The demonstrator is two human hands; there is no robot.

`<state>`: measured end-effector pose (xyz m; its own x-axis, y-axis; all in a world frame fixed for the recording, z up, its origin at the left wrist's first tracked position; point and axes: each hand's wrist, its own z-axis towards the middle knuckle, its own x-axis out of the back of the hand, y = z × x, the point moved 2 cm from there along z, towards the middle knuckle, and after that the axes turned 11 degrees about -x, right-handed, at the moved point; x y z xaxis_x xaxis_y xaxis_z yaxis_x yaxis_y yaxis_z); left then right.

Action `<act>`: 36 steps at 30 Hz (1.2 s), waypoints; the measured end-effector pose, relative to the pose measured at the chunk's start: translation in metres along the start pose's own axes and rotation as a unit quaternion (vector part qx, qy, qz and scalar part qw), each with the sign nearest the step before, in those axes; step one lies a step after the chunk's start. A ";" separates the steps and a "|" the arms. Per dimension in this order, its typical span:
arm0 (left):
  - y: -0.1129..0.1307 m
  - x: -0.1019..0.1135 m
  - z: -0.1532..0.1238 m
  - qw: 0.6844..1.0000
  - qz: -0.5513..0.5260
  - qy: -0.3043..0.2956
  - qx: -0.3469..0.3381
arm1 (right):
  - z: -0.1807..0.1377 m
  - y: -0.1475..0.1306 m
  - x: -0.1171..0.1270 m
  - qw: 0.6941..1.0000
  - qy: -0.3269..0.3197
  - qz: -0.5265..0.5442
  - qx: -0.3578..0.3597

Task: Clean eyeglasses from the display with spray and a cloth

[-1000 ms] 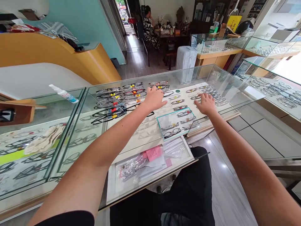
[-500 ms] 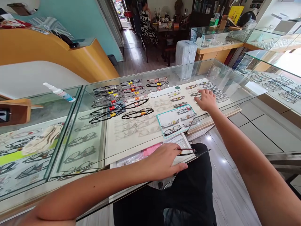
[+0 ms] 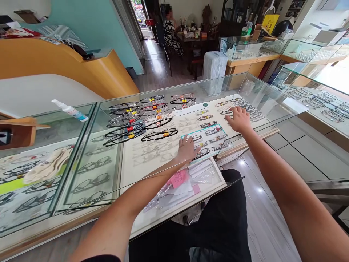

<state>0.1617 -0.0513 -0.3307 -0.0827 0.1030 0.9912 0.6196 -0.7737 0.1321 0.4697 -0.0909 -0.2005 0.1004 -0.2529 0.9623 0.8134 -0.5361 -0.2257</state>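
Note:
I reach into a glass display case (image 3: pixel 253 85) from behind. My left hand (image 3: pixel 187 148) lies on a teal-edged card (image 3: pixel 208 145) of eyeglasses, fingers stretched out, fingertips touching a thin dark pair (image 3: pixel 196 138). Farther right, my right hand (image 3: pixel 240 119) rests flat with spread fingers on rows of thin-framed glasses (image 3: pixel 252 111). Neither hand grips anything. At the back left of the cream display board (image 3: pixel 152 156) lie black frames with yellow and red tags (image 3: pixel 131 127).
A pulled-out drawer (image 3: pixel 215 189) below the board holds plastic bags and pink slips (image 3: pixel 177 178). A spray bottle (image 3: pixel 70 110) lies on the left case's glass top, a cloth (image 3: pixel 46 165) inside it. More glass cases stand right. A white suitcase (image 3: pixel 214 67) and a seated person (image 3: pixel 171 32) are behind.
My left hand pulled back from the far rows to the drawer's edge, where it held a thin pair of glasses, then moved forward onto the teal-edged card. My right hand stayed put.

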 end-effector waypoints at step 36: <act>0.067 0.056 -0.029 0.990 -0.108 -0.050 -0.081 | -0.001 -0.002 0.002 1.000 -0.003 -0.012 -0.004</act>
<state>0.1758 -0.1151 -0.2666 -0.1170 0.3325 0.9358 0.4623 -0.8157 0.3477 0.4682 -0.0911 -0.1987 0.0842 -0.2349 0.9684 0.8110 -0.5485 -0.2035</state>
